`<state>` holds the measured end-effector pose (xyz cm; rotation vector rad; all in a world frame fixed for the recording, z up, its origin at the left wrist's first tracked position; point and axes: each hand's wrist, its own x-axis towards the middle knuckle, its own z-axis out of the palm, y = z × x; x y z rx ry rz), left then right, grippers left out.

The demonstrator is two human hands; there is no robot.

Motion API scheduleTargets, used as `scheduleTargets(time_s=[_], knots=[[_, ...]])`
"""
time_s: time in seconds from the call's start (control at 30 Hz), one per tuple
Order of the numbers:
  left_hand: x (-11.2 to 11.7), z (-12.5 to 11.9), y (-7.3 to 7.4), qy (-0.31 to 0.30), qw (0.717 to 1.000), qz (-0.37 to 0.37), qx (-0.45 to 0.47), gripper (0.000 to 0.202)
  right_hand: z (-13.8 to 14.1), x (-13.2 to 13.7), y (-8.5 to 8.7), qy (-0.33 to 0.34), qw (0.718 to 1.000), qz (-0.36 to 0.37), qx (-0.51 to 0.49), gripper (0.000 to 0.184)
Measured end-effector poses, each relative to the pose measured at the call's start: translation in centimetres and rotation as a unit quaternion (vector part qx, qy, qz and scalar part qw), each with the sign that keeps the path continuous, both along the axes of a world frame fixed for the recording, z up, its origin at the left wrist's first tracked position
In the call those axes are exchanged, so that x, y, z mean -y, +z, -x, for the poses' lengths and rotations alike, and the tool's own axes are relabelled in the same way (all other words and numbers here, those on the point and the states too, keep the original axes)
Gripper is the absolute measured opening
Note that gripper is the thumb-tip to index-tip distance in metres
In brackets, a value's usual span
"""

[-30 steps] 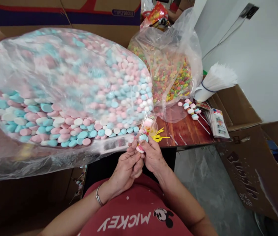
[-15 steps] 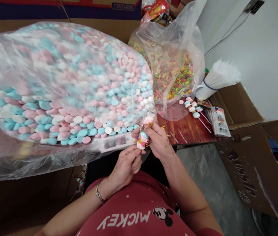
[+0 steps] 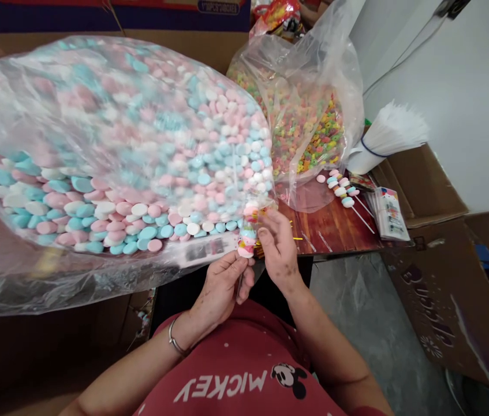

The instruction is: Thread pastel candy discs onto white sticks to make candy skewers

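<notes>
A marshmallow skewer [image 3: 247, 234] in pink, blue and white, with a clear wrapper around it, stands upright between my hands at the table's front edge. My left hand [image 3: 223, 283] is closed, pinching its lower end between thumb and fingers. Beside the skewer's upper right, my right hand [image 3: 279, 242] has its fingers bent onto the clear wrapper [image 3: 271, 205]; its fingertips are partly blurred. Several yellow strips [image 3: 297, 238] lie just right of that hand. Close behind the skewer rests a large clear bag of pink, blue and white marshmallows [image 3: 153, 144].
A clear bag of colourful ring-shaped candy [image 3: 309, 127] sits at the back. Farther right on the wooden table [image 3: 313, 222] are finished marshmallow skewers [image 3: 343, 189], a stack of printed wrappers [image 3: 389, 214] and a container of white sticks [image 3: 368, 153]. Cardboard boxes [image 3: 435, 289] stand at the right.
My right hand has shifted slightly up and right along the wrapper, its fingers loosening from the marshmallows. The skewer stands more upright, with my left hand still at its lower end.
</notes>
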<state>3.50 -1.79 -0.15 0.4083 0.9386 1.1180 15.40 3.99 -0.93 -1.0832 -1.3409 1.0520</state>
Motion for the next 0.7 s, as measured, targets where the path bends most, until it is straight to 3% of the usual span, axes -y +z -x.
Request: scheduleTargets(time_s=[0.07,0.1,0.23,0.47,0.6,0.7], knots=[[-0.2,0.0,0.0,0.002,1.0,-0.017,-0.025,0.034,-0.7,0.6,0.0,-0.076,0.983,-0.125,0.11,0.02],[-0.2,0.0,0.0,-0.002,0.999,-0.025,-0.039,0.033,-1.0,1.0,0.1,-0.083,0.967,-0.179,0.163,0.014],[-0.1,0.0,-0.1,-0.017,0.992,-0.057,-0.109,0.03,-1.5,1.8,0.8,-0.035,0.901,-0.312,0.299,0.007],[0.2,0.5,-0.4,-0.031,0.961,-0.115,-0.249,0.026,-1.2,1.6,1.6,-0.034,0.856,-0.362,0.369,0.011],[0.2,0.8,-0.6,-0.026,0.919,-0.177,-0.35,0.028,-1.4,1.5,2.1,-0.025,0.856,-0.348,0.382,0.013],[0.2,0.8,-0.6,-0.014,0.884,-0.218,-0.413,0.03,-1.5,1.2,2.2,-0.008,0.834,-0.343,0.431,0.016]])
